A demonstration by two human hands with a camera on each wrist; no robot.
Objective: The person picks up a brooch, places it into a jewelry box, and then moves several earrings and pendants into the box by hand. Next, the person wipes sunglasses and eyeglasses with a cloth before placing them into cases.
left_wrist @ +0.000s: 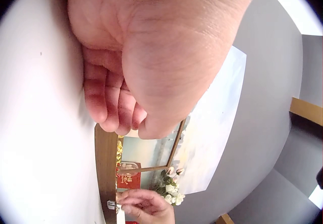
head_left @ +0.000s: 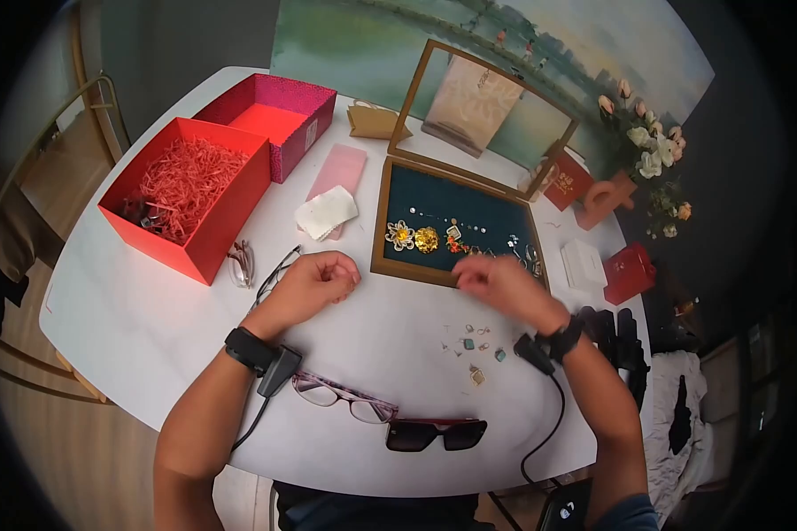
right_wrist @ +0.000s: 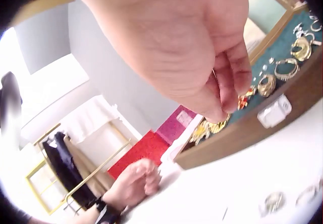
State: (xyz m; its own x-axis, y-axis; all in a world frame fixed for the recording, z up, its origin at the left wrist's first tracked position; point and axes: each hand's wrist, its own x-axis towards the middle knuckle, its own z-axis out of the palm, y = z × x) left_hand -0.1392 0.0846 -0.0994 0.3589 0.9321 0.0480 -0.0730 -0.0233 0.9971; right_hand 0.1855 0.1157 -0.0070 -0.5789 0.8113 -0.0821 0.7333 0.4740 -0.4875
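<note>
My left hand (head_left: 314,281) rests on the white table, fingers loosely curled with nothing visible in them; the left wrist view shows its palm (left_wrist: 156,57). Over the front edge of a lidded wooden jewellery case (head_left: 416,272) is my right hand (head_left: 505,285). Its thumb and fingers (right_wrist: 229,100) are bent close together, a tiny glint between them; whether they pinch something is unclear. A flower-shaped piece (head_left: 399,235), a gold one (head_left: 426,239) and several earrings lie on the case's dark green lining. Small green-stoned pieces (head_left: 469,343) are scattered on the table before it.
A red box with shredded paper (head_left: 195,181) and a magenta box (head_left: 279,115) stand at the left. Glasses (head_left: 332,395) and sunglasses (head_left: 436,434) lie near the front edge. White (head_left: 584,264) and red (head_left: 630,273) boxes sit right of the case, flowers (head_left: 651,142) behind.
</note>
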